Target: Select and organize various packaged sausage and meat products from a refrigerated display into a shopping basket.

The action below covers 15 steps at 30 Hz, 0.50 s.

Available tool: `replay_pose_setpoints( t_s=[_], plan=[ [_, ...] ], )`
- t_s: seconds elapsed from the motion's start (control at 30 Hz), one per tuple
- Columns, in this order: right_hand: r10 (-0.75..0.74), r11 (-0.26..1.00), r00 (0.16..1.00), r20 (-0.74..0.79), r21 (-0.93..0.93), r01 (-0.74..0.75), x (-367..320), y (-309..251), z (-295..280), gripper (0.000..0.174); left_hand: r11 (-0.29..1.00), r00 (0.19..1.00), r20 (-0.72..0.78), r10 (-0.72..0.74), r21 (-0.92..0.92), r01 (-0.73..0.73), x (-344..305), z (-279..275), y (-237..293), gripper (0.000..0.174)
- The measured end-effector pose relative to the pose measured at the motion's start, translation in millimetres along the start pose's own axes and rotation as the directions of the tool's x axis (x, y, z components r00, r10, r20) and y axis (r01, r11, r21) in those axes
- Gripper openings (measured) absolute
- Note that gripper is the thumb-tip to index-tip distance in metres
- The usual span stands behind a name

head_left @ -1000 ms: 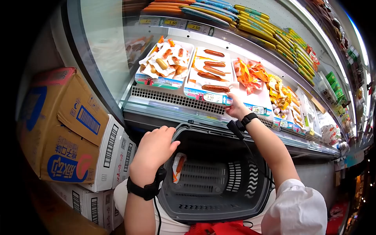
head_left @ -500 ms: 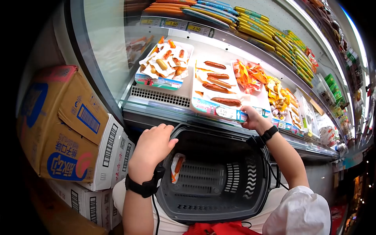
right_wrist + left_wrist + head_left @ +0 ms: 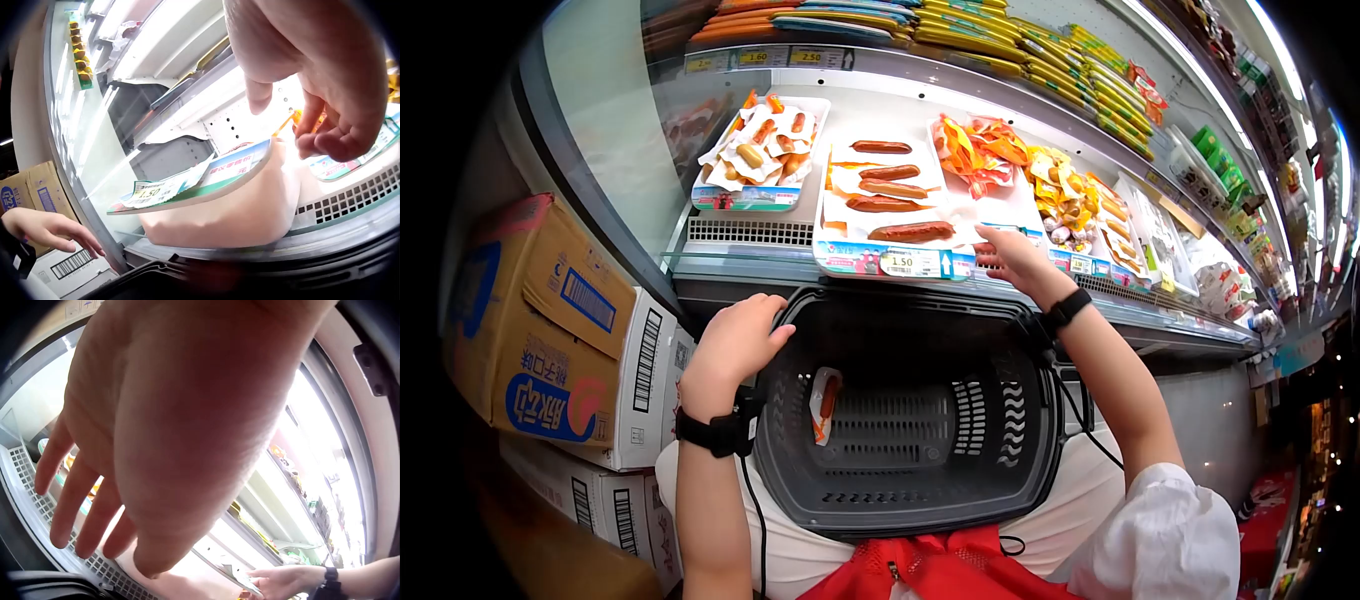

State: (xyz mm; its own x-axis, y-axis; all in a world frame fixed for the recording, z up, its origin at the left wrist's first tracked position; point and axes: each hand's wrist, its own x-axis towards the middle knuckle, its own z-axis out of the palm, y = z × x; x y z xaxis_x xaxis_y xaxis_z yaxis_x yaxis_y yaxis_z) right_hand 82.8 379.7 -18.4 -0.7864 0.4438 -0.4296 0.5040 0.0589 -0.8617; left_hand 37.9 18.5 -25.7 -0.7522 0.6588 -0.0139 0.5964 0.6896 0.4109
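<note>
A white tray (image 3: pixel 832 240) of several brown sausages (image 3: pixel 912 232) sits at the shelf front, with a 1.50 price label (image 3: pixel 910 263) on its front. My right hand (image 3: pixel 1022 262) hovers at the tray's right front corner, fingers loosely bent and holding nothing. In the right wrist view a gap shows between that hand (image 3: pixel 319 69) and the tray (image 3: pixel 219 226). My left hand (image 3: pixel 732 338) is at the left rim of a dark grey basket (image 3: pixel 910 505), fingers extended. One wrapped sausage (image 3: pixel 826 405) lies inside the basket.
To the left on the shelf is a tray of wrapped sausages (image 3: pixel 765 150). Orange packets (image 3: pixel 980 150) and yellow packets (image 3: pixel 1060 195) lie to the right. Cardboard boxes (image 3: pixel 550 330) are stacked at the left. Long yellow packs (image 3: pixel 970 40) fill the shelf above.
My right hand gripped the sausage tray's front right corner and pulled it right and forward; now it has let go. The head view has shifted. My left hand stays by the basket rim.
</note>
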Motion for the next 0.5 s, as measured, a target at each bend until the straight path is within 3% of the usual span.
replay_pose_setpoints(
  t_s=[0.07, 0.13, 0.17, 0.23, 0.3, 0.33, 0.37, 0.43, 0.47, 0.5],
  plan=[
    [-0.024, 0.999, 1.0, -0.006, -0.031, 0.024, 17.9, 1.9, -0.2, 0.03, 0.993, 0.998, -0.004, 0.057, -0.103, -0.057, 3.4, 4.1, 9.4, 0.029],
    [-0.19, 0.973, 0.97, -0.149, 0.105, 0.207, 26.9, 3.0, 2.3, 0.022, 0.937, 0.99, 0.014, 0.142, -0.325, -0.129, 7.1, 6.1, 34.2, 0.027],
    [-0.311, 0.925, 0.913, -0.266, 0.137, 0.355, 13.8, -7.1, 10.0, 0.014, 0.862, 0.977, 0.017, 0.214, -0.474, -0.181, 8.7, 14.1, 42.5, 0.025],
    [-0.564, 0.728, 0.74, -0.366, 0.202, 0.655, -26.3, -25.3, 18.7, 0.012, 0.745, 0.941, 0.208, 0.267, -0.664, -0.064, 9.7, 20.4, 61.3, 0.027],
    [-0.787, 0.528, 0.525, -0.325, 0.087, 0.845, -71.0, -29.5, 20.9, 0.007, 0.432, 0.906, 0.191, 0.379, -0.902, 0.009, 11.7, 30.2, 73.2, 0.034],
    [-0.91, 0.368, 0.332, -0.248, -0.118, 0.922, -85.7, -21.4, 18.6, 0.006, 0.3, 0.901, 0.166, 0.401, -0.953, 0.042, 12.1, 36.4, 76.3, 0.045],
    [-0.984, 0.162, 0.132, -0.123, -0.291, 0.943, -99.5, -12.1, 17.0, 0.007, 0.074, 0.894, 0.206, 0.397, -0.978, 0.193, 13.3, 38.9, 83.0, 0.06],
    [-0.985, -0.063, 0.001, 0.172, -0.37, 0.927, -146.3, 11.5, 20.8, 0.013, -0.416, 0.918, 0.122, 0.377, -0.864, 0.285, 3.6, 42.9, 101.5, 0.069],
    [-0.955, -0.127, -0.025, 0.296, -0.333, 0.934, -159.2, 28.7, 22.1, 0.013, -0.477, 0.897, 0.118, 0.426, -0.813, 0.333, 1.6, 45.0, 104.4, 0.073],
    [-0.912, -0.151, -0.031, 0.408, -0.264, 0.953, -166.0, 46.8, 24.3, 0.012, -0.549, 0.874, 0.116, 0.472, -0.737, 0.394, -0.1, 52.1, 108.1, 0.063]
  ],
)
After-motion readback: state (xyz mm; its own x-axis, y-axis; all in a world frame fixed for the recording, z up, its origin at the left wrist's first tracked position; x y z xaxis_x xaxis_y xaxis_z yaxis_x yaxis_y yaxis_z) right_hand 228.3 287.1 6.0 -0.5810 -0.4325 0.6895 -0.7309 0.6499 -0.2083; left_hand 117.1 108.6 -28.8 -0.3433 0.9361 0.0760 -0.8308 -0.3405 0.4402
